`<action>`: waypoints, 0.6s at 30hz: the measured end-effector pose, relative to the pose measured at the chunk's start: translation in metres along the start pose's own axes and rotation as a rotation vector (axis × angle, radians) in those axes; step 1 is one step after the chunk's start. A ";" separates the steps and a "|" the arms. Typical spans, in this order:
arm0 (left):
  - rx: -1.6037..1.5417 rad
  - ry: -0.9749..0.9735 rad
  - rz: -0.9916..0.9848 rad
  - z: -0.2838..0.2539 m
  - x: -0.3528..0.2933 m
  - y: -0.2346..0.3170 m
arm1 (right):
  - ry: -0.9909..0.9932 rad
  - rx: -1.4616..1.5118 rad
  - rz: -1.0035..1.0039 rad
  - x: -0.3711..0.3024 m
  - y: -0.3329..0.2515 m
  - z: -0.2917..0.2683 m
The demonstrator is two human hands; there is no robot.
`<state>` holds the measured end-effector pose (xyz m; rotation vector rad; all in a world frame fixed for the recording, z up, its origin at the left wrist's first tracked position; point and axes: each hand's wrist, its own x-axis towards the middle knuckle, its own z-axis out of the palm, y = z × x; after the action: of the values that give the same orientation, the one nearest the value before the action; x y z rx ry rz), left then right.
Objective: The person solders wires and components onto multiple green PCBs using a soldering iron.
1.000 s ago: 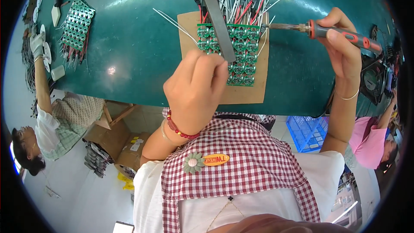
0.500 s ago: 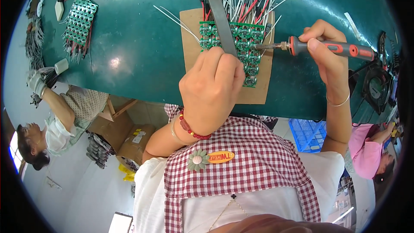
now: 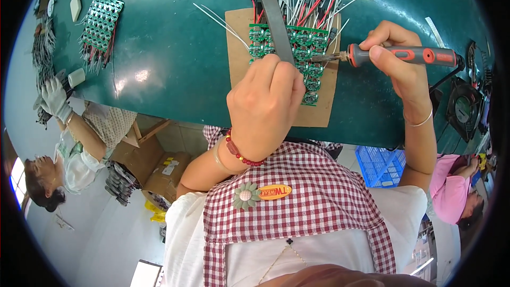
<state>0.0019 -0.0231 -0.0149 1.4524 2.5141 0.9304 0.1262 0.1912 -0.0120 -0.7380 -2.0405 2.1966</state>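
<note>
My right hand (image 3: 396, 56) grips a grey and red soldering iron (image 3: 419, 56) like a pen. Its metal tip points left and meets the green circuit boards (image 3: 313, 82), a panel of small boards joined together. My left hand (image 3: 265, 93) is closed over the panel's lower left part. Its fingertips are hidden, so what they pinch cannot be made out. A flat grey bar (image 3: 273, 16) crosses the panel from the top and ends at my left knuckles. White and red wires (image 3: 303, 13), several with black connectors, spread out beyond the panel's far edge.
The panel lies on a brown cardboard sheet (image 3: 239, 32) on the green table (image 3: 175, 48). Another wired panel (image 3: 101, 21) is at the far left. A black fan (image 3: 463, 107) stands at right. A gloved co-worker's hand (image 3: 56, 98) is at the left edge; another person in pink sits right.
The soldering iron has shifted slightly left relative to the panel, its tip still at the boards. My left hand stays closed in place. The co-worker's gloved hand at left has moved.
</note>
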 end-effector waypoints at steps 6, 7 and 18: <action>0.003 -0.019 -0.022 0.001 -0.003 0.000 | 0.023 -0.052 -0.004 -0.004 -0.005 0.004; 0.001 -0.026 -0.034 0.000 -0.003 0.001 | 0.033 -0.054 -0.034 -0.005 -0.005 0.004; -0.029 0.037 -0.043 0.006 -0.003 -0.002 | 0.037 -0.079 -0.064 -0.010 -0.002 0.010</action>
<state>0.0041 -0.0232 -0.0209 1.3796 2.5356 0.9909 0.1307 0.1788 -0.0070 -0.7044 -2.1135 2.0636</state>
